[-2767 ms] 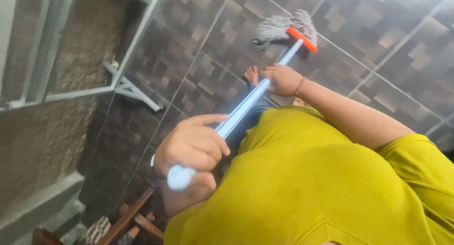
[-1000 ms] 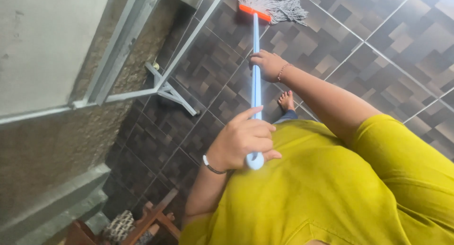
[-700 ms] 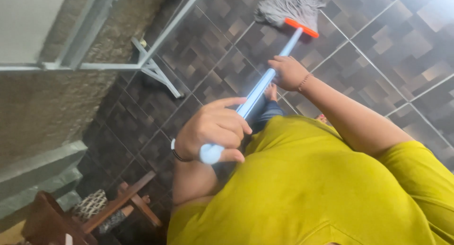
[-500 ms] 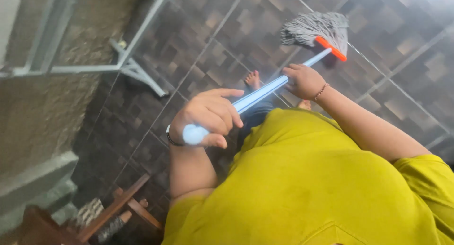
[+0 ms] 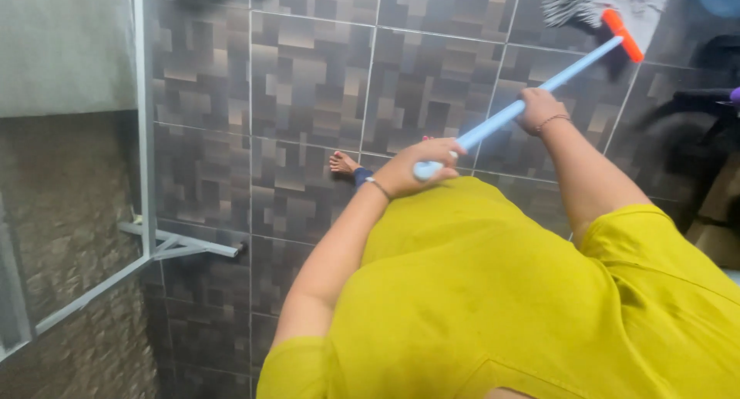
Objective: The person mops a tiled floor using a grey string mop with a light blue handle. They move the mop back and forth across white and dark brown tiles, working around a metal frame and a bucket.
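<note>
Head view
Mop: light-blue handle (image 5: 532,98) slants up to the right, ending in an orange bar (image 5: 621,35) with grey strands (image 5: 601,2) on the dark tiled floor (image 5: 308,98).
Surroundings: grey metal frame (image 5: 142,137) at left; bare foot (image 5: 343,163) on tiles.
Left hand (image 5: 412,168): fingers clamped around the handle's top end.
Right hand (image 5: 539,110): closed around the handle farther down.

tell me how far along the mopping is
Done: can't tell; the tiled floor shows no clear wet or dry areas. In hand: left hand at the handle's end, right hand midway, mop head on the tiles. Left: not visible.
</note>
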